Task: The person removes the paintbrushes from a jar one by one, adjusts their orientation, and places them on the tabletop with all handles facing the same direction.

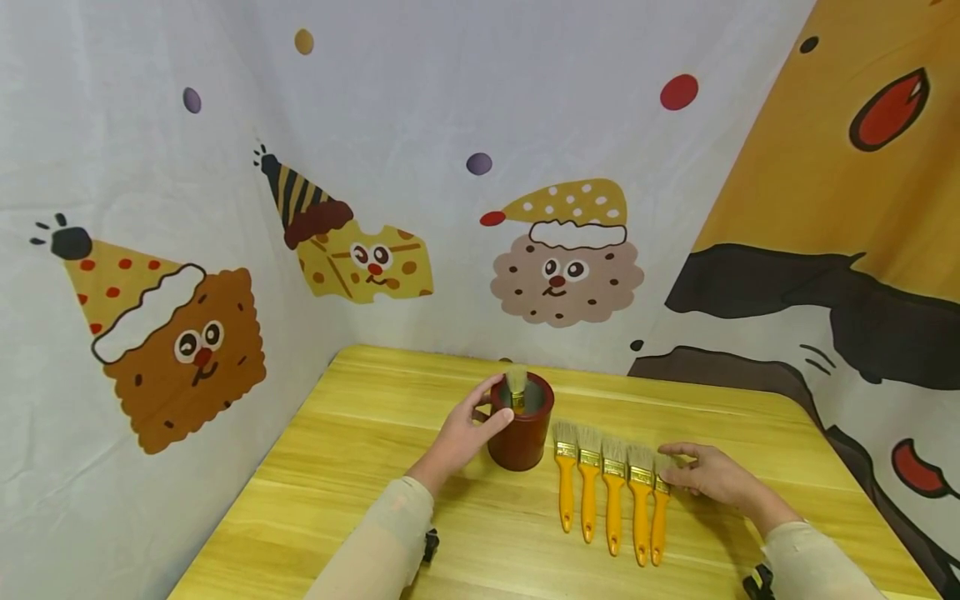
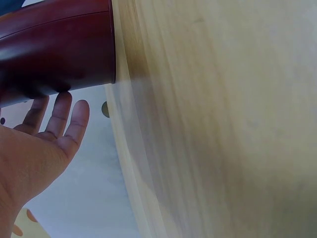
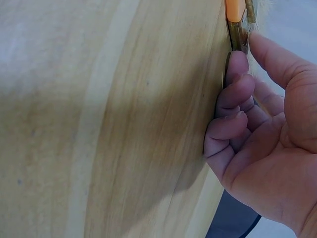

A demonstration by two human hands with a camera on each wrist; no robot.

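Note:
My left hand (image 1: 471,425) holds the dark red cylindrical pot (image 1: 519,446) from its left side, thumb by the front rim and fingers around the back. The left wrist view shows its fingers (image 2: 60,111) against the wall of the pot (image 2: 59,47). Inside stands a paintbrush (image 1: 517,383), bristles up. Several flat paintbrushes with yellow-orange handles lie in a row to the right, bristles pointing away. My right hand (image 1: 708,475) pinches the rightmost paintbrush (image 1: 659,521) at its metal band; in the right wrist view, thumb and index finger of that hand (image 3: 267,134) meet beside the band.
Everything rests on a yellow wood-grain table (image 1: 337,483). White cloth with printed cartoon food (image 1: 566,279) hangs along the back and left edges. The other paintbrushes (image 1: 613,500) lie close together between the pot and my right hand.

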